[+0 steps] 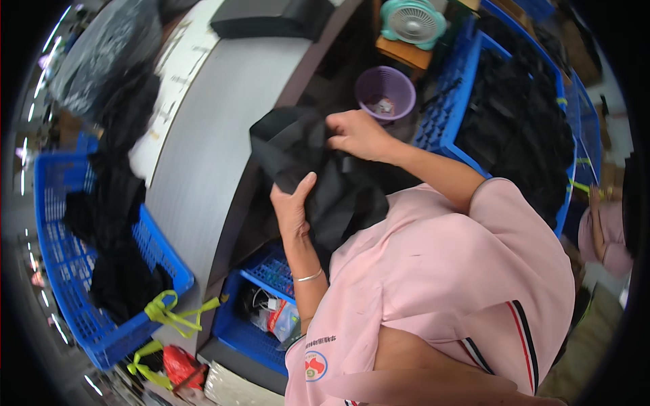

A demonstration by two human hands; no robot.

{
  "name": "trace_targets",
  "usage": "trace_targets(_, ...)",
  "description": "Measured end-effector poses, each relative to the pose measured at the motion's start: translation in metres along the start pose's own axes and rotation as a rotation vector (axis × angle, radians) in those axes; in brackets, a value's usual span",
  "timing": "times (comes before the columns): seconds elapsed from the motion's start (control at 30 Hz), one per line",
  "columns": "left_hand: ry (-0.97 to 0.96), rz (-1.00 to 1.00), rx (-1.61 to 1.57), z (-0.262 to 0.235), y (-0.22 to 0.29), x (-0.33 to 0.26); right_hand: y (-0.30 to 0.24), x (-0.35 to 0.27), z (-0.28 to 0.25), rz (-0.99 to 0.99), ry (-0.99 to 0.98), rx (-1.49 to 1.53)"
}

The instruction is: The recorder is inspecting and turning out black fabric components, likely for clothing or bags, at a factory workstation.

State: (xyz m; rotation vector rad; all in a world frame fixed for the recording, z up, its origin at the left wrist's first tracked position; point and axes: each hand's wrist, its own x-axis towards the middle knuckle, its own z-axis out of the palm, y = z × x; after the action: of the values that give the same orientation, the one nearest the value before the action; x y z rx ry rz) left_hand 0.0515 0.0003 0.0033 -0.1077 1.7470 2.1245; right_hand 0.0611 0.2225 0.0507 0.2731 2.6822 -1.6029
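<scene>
A piece of black fabric (pixel 332 196) hangs in front of my body, its upper part spread toward the table edge. My left hand (pixel 292 208) grips its left side, thumb raised along the cloth and fingers hidden behind it. Higher up and to the right, my right hand (pixel 360 135) is closed in a pinch on the fabric's upper right edge. Folds hide the exact shape of the piece.
Black cloth fills a blue crate (pixel 179 267) at the left and another blue crate (pixel 443 145) at the right. A grey table (pixel 203 128) runs beside me. Beyond my hands stand a purple basket (pixel 386 84) and a green fan (pixel 413 24). Another person (pixel 602 230) is at far right.
</scene>
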Motion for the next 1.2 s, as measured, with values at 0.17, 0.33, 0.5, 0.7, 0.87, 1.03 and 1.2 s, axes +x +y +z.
trace_targets(0.17,-0.189,-0.195,-0.401,0.003,-0.007,0.005,0.025,-0.009,-0.022,-0.004,-0.076,0.282)
trace_targets(0.33,-0.279,-0.145,-0.250,0.013,-0.018,0.009,0.039,-0.049,-0.042,-0.037,-0.020,0.509)
trace_targets(0.5,-0.344,-0.201,-0.162,0.058,-0.025,0.018,0.076,-0.086,-0.071,0.368,-0.148,0.633)
trace_targets(0.7,-0.449,-0.183,-0.084,0.105,-0.014,0.008,0.094,-0.112,-0.090,0.307,-0.010,1.107)
trace_targets(0.87,-0.483,-0.088,0.038,0.125,0.002,-0.009,0.095,-0.107,-0.099,0.294,0.060,1.102)
trace_targets(1.03,-0.365,0.273,0.408,0.146,-0.002,-0.014,0.114,-0.093,-0.096,0.132,0.171,0.806)
trace_targets(1.2,-0.355,0.092,0.215,0.159,-0.012,-0.005,0.173,-0.095,-0.126,0.086,0.320,0.969)
